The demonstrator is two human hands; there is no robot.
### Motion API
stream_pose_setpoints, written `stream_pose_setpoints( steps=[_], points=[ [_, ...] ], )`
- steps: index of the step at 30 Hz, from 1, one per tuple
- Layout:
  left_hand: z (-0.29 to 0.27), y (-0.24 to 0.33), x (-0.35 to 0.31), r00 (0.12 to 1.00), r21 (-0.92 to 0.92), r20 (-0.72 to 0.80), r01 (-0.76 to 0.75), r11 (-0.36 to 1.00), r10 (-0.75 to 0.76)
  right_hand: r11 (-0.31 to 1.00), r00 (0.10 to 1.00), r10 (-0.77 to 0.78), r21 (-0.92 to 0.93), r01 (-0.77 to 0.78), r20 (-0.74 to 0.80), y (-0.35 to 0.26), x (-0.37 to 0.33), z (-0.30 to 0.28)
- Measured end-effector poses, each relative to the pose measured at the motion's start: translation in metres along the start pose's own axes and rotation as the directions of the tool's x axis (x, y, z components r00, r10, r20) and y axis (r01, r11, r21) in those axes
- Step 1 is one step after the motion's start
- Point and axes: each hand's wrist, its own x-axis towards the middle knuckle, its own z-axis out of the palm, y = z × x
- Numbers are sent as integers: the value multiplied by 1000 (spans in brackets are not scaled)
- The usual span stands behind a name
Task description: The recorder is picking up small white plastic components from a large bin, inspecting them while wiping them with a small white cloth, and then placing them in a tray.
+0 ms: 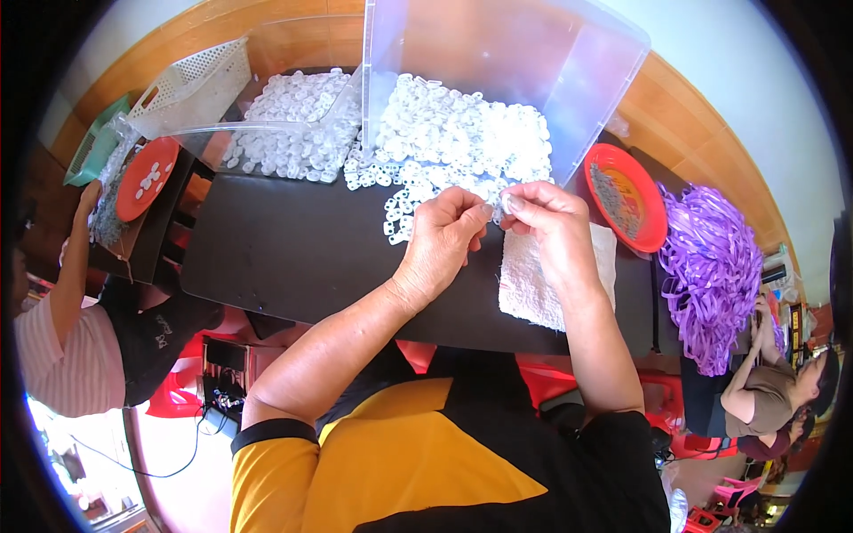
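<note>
Both my hands meet over the near edge of a heap of small white plastic pieces. Between the thumb and forefinger of my right hand is one small white plastic piece. My left hand is pinched close beside it, fingertips almost touching the right hand's; whatever it holds is too small to make out. Under my right wrist lies a folded white cloth. Loose white pieces with dark centres are scattered just left of my fingers.
A clear plastic bin stands tipped over the heap, beside another clear bin of white pieces. At right are a red bowl of small grey parts and purple straps. People sit on both sides of the dark table.
</note>
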Motion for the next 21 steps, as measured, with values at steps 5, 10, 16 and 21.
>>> stream_pose_setpoints(
  steps=[5,10,16,21],
  points=[
    [1,2,-2,1000,48,7,-27,998,27,1000,1000,7,23,-7,11,1,-2,1],
    [1,-1,-1,995,87,7,-103,991,103,1000,1000,-10,26,9,30,4,-1,1],
    [1,0,-2,992,113,-9,-127,985,129,998,998,-55,32,54,43,7,-2,4],
    [1,-4,0,980,184,-10,-194,964,200,997,997,-68,20,68,25,10,-5,8]
  ],
)
